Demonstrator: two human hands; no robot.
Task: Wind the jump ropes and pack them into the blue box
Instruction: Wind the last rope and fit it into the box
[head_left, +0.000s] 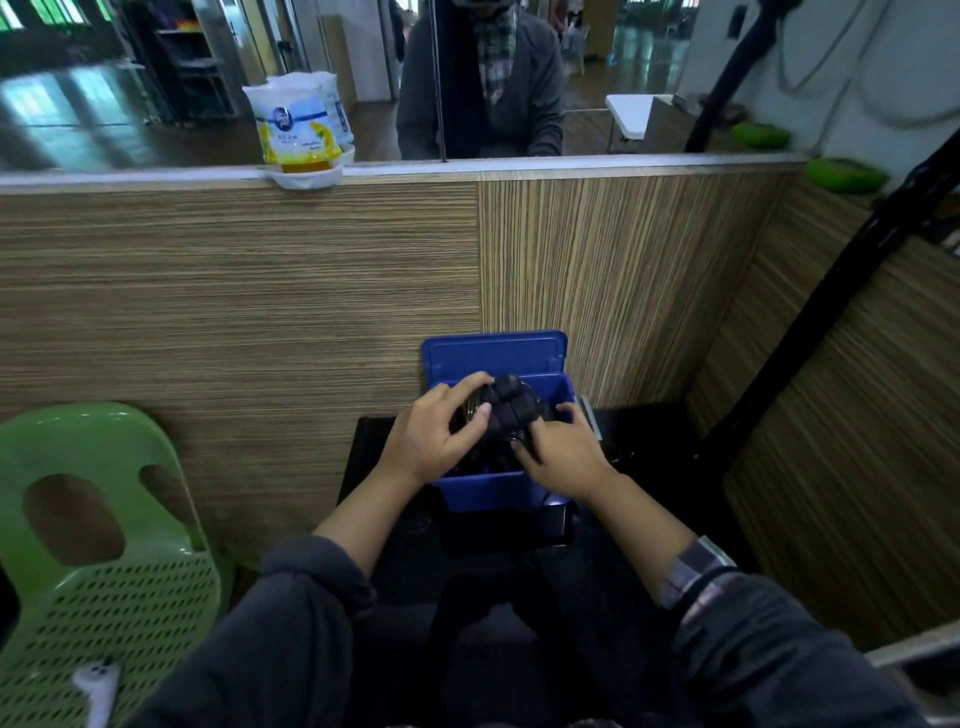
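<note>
A blue box (483, 491) stands open on a black surface in front of me, its lid (493, 353) tilted back against the wooden wall. A bundle of black jump ropes (511, 408) with dark handles sits partly inside the box, rising above its rim. My left hand (436, 434) grips the left side of the bundle, fingers curled over the top and thumb against it. My right hand (558, 454) holds the lower right of the bundle, fingertips curled into the ropes. The rest of the box's inside is hidden by my hands.
A green plastic chair (98, 561) stands at the left with a white object (96, 691) on its seat. Wood-grain partition walls (260, 291) close in the front and right. A room freshener pack (296, 130) sits on the ledge. A black pole (831, 291) leans at right.
</note>
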